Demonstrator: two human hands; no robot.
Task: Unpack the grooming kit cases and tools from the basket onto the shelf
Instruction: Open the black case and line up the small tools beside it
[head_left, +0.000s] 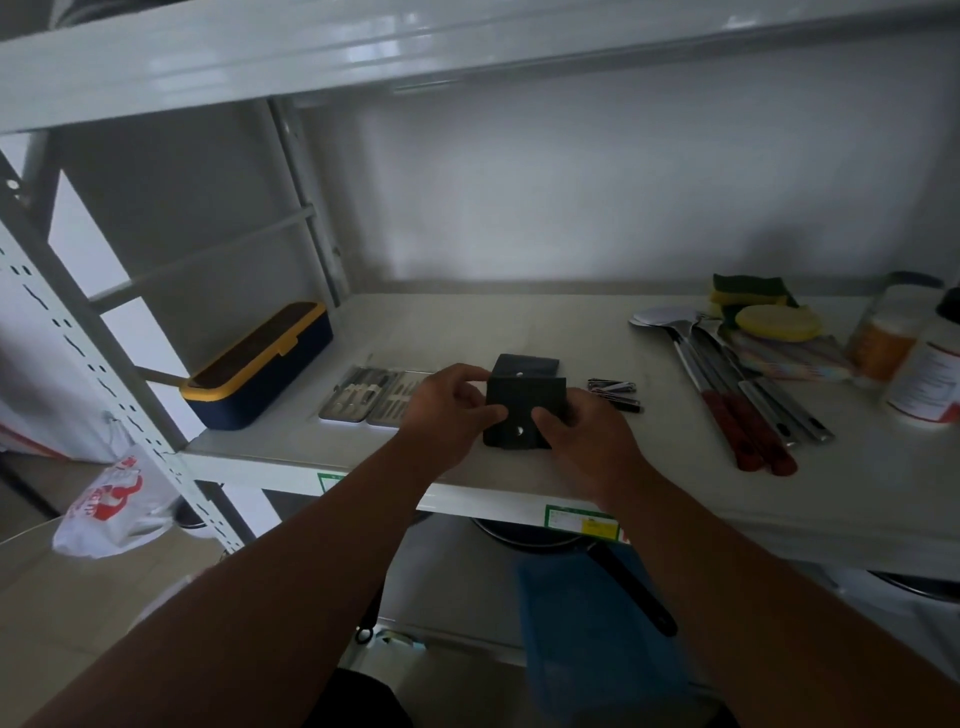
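Note:
A small black grooming case (522, 402) with two metal snap studs is held just above the white shelf (519, 332), its flaps partly unfolded. My left hand (449, 410) grips its left edge and my right hand (576, 431) grips its lower right corner. Left of it an open silver grooming kit (363, 400) lies flat with its tools in rows, partly hidden by my left hand. Two nail clippers (615, 392) lie on the shelf just right of the black case. A blue basket (597, 623) shows blurred below the shelf edge.
A navy and yellow box (260, 364) stands at the shelf's left end. Spatulas with red handles (737, 395), sponges (763, 312) and bottles (924, 374) fill the right side. A white plastic bag (111, 501) hangs from the left upright. A pan (535, 535) sits on the lower shelf.

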